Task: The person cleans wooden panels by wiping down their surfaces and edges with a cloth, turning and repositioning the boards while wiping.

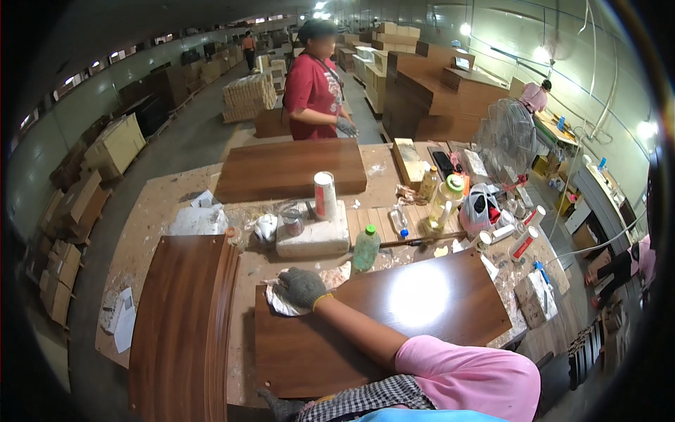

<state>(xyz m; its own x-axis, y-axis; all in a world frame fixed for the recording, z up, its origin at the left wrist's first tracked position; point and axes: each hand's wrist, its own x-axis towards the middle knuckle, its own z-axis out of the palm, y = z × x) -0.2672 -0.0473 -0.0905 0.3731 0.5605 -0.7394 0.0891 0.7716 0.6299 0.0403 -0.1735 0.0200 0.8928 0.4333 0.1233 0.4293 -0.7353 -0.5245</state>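
Observation:
My right hand (302,288), in a grey glove with a yellow cuff edge, presses a crumpled white cloth (281,307) onto the far left corner of a dark brown wood panel (373,330). Its fingers curl over the cloth. The arm, in a pink sleeve, reaches across the panel, and light glares off the glossy surface. At the panel's near left corner is my left hand (280,406), also gloved in grey, below a checked sleeve. One finger stretches out there and the rest is partly hidden; I see nothing held in it.
Stacked brown panels (179,323) stand at left. A green-capped bottle (366,249) is just beyond the panel, near a white block (313,235) bearing a cup (325,197). Across the table, a person (316,91) in red stands behind another panel (292,169). A fan (508,141) is at right.

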